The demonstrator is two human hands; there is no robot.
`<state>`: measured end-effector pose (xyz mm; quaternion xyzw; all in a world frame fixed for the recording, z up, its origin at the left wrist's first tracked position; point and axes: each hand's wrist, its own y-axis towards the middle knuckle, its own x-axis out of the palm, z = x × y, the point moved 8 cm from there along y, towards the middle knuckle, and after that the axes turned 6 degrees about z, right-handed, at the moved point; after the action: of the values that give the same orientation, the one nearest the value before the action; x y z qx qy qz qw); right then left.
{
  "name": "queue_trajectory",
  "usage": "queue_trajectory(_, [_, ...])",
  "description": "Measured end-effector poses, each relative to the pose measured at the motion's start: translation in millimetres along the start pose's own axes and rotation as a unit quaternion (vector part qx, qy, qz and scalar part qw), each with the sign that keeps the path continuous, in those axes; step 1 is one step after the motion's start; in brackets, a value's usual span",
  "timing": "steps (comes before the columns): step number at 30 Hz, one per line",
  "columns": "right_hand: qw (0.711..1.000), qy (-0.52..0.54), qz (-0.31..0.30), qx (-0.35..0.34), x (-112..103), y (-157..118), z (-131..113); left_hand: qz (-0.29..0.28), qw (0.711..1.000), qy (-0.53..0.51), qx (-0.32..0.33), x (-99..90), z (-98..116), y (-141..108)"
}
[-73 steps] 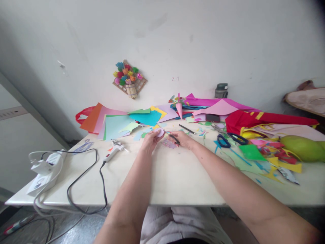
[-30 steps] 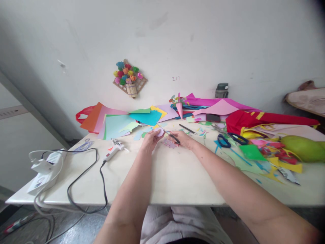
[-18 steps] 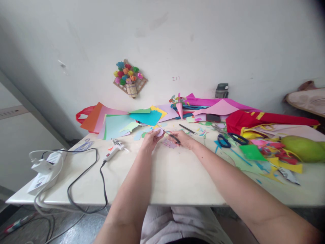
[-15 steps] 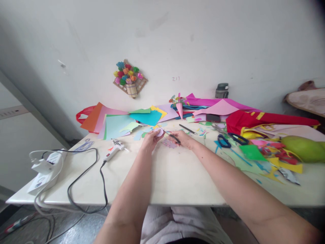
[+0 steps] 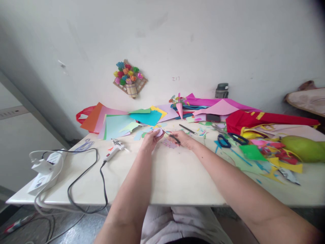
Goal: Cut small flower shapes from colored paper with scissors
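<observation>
Between the thumb and fingers of my left hand (image 5: 150,140) is a small piece of pale lilac paper (image 5: 159,132). My right hand (image 5: 186,140) is closed around the dark handles of a small pair of scissors (image 5: 174,138). Their blades point up and left, right by the paper's edge; whether they touch it I cannot tell. Lilac paper scraps (image 5: 169,144) lie on the table below and between my hands. Beyond my right hand rests a slim black pen-like stick (image 5: 188,129).
Left of my arms lie a glue gun (image 5: 114,150) with its black cord and a power strip (image 5: 47,169). Coloured paper sheets (image 5: 118,125) line the back. To the right are large dark-handled scissors (image 5: 230,139), a green paper piece (image 5: 252,153) and a red cloth (image 5: 243,122).
The lilac paper has turned slightly in my left hand, and the scissor blades have shifted a little beside it. Everything else stays in place.
</observation>
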<state>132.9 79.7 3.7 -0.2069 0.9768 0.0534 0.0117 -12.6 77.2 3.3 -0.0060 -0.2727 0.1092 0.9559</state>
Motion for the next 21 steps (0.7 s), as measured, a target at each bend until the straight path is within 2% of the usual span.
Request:
queue_trajectory(13, [1.000, -0.012, -0.004, 0.007, 0.0, 0.3, 2.1, 0.003, 1.000, 0.000, -0.006, -0.1, -0.1, -0.3])
queue_trajectory(21, [1.000, -0.020, -0.001, 0.005, -1.5, -2.5, -0.1, -0.014, 1.000, 0.004, -0.003, 1.2, -1.5, 0.3])
